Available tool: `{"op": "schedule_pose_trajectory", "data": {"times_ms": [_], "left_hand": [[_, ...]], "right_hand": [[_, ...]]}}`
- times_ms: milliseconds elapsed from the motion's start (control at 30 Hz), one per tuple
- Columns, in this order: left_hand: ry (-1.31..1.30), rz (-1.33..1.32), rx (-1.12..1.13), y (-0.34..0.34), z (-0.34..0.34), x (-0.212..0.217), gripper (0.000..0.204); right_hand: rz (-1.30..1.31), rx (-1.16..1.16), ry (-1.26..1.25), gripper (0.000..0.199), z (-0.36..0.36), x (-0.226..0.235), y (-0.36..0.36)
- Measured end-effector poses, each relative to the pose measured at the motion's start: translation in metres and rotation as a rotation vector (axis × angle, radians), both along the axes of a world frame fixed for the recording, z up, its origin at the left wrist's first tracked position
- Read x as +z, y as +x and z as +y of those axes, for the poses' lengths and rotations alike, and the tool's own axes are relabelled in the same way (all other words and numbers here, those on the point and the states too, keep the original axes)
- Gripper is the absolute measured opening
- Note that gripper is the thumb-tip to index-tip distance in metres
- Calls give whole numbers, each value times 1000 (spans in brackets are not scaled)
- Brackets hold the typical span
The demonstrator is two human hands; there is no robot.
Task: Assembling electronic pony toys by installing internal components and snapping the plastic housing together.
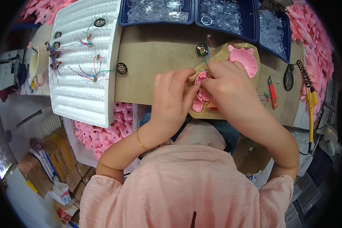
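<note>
A small pink plastic shell [198,103] with moulded posts inside lies at the near left of a tan holder [197,115]. My left hand [170,93] grips its left side, thumb and forefinger closed on the edge. My right hand [228,84] comes over from the right, fingers bent and pinched together above the shell; what is in the pinch is hidden. Just beyond the fingers rests a round black speaker [202,49], with thin coloured wires running down toward the shell. Farther right in the holder sits a rounded pink half-shell with two ear-like bumps [244,60].
White foam board [78,87] at left carries speakers and wired circuit pieces. Blue bins [193,15] of clear plastic parts line the back. Red-handled cutters [273,95] and a yellow soldering iron [311,99] are at right. Pink parts fill a container [102,131] below the table's left.
</note>
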State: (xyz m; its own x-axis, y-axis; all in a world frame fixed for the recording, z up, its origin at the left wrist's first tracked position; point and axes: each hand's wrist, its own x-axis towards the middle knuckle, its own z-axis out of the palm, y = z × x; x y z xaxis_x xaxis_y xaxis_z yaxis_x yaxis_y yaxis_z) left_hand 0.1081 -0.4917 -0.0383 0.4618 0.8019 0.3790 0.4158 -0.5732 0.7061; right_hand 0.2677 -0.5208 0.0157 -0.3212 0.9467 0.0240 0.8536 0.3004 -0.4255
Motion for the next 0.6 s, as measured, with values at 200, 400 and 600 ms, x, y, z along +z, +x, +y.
{"op": "schedule_pose_trajectory", "data": {"times_ms": [200, 400, 600], "left_hand": [[363, 280, -98, -22, -15, -10, 32], [368, 501, -308, -32, -8, 6, 42], [375, 678, -622, -19, 5, 35, 48]], "right_hand": [[-41, 2, -14, 10, 0, -3, 0], [-24, 32, -9, 9, 4, -2, 3], [-35, 25, -79, 9, 2, 5, 8]]}}
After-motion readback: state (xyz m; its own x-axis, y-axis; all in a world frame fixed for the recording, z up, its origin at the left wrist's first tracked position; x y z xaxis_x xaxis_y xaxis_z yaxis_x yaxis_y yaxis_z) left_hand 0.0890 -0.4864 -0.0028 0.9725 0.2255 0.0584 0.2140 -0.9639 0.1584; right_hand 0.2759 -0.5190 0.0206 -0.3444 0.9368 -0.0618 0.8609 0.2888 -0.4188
